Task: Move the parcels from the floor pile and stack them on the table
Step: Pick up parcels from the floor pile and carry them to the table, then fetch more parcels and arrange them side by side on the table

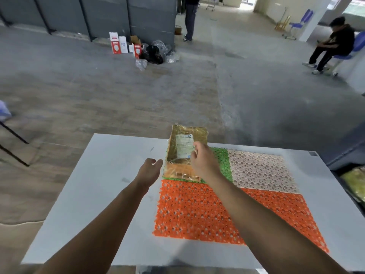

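A brown parcel (182, 143) wrapped in clear tape, with a white label, stands tilted on the green tile of a plastic mat (223, 163) on the white table (102, 175). My right hand (203, 161) lies against the parcel's front, fingers curled at the label's edge. My left hand (150, 169) hovers just left of the parcel, fingers relaxed, apparently not touching it.
The mat also has orange tiles (197, 210) and a pale tile (258, 169). More packaged goods (355, 182) lie low at the right edge. Boxes and bags (138, 48) sit on the floor far back. One person sits at the right (333, 44), another stands at the back (190, 18).
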Demonstrator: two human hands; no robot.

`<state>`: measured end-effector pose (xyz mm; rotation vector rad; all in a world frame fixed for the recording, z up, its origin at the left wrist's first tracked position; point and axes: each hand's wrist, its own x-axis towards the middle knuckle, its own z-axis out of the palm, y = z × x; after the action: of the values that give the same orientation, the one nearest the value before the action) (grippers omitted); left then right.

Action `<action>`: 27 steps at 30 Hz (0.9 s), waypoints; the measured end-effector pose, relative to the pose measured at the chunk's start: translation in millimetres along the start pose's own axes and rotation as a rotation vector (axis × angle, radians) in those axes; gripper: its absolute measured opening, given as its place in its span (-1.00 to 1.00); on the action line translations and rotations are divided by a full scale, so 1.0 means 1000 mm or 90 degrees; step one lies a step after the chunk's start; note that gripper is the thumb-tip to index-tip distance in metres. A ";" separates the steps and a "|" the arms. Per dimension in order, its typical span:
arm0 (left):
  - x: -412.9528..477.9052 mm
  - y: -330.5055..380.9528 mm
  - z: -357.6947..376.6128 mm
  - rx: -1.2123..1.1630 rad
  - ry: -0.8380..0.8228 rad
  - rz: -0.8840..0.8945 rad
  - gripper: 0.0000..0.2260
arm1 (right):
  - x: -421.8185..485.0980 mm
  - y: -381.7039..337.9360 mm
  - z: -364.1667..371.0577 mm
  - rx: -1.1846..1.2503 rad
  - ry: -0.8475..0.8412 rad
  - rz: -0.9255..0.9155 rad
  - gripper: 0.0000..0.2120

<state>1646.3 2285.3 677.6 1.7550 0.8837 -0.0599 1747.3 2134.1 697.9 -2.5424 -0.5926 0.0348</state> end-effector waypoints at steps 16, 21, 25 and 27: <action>-0.233 -0.118 0.004 -0.064 0.313 -0.122 -0.61 | -0.187 -0.051 0.022 0.257 -0.316 -0.132 -0.68; -0.306 -0.159 -0.025 -0.105 0.392 -0.120 -0.75 | -0.248 -0.095 0.032 0.252 -0.440 -0.203 -0.66; -0.380 -0.209 -0.051 -0.130 0.458 -0.143 -0.75 | -0.326 -0.142 0.045 0.231 -0.519 -0.276 -0.65; -0.421 -0.238 -0.062 -0.144 0.485 -0.179 -0.79 | -0.368 -0.163 0.056 0.217 -0.539 -0.302 -0.65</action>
<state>1181.9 2140.1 700.5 1.4256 1.6119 0.5372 1340.3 2132.5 697.8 -1.9171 -1.3512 0.9780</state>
